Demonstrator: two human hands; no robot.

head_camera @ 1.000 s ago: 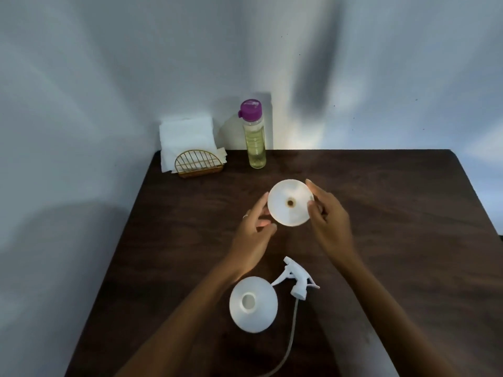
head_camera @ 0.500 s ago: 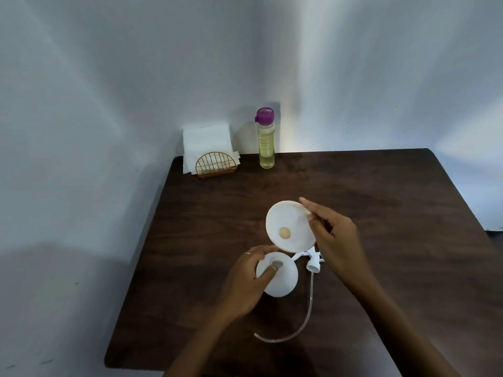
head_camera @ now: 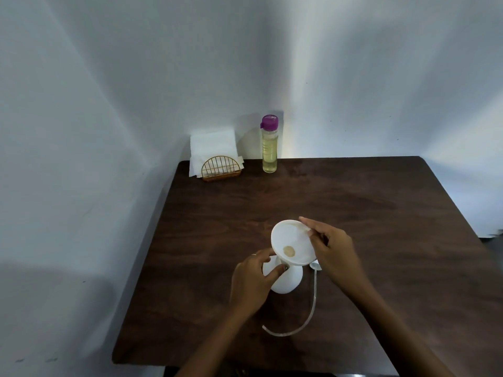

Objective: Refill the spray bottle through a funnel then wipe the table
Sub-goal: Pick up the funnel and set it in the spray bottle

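Your right hand (head_camera: 333,254) pinches the rim of the white funnel (head_camera: 294,247) between thumb and fingers, holding it tilted over the white spray bottle (head_camera: 287,278), which stands on the dark tabletop (head_camera: 381,213) near its front middle. Your left hand (head_camera: 251,280) curls around the bottle's neck, just under the funnel's spout. The spray head (head_camera: 315,265) lies just right of the bottle, its clear tube (head_camera: 299,322) curving toward you. At the back edge stand a purple-capped bottle of yellowish liquid (head_camera: 269,148) and a wire holder of napkins (head_camera: 215,159).
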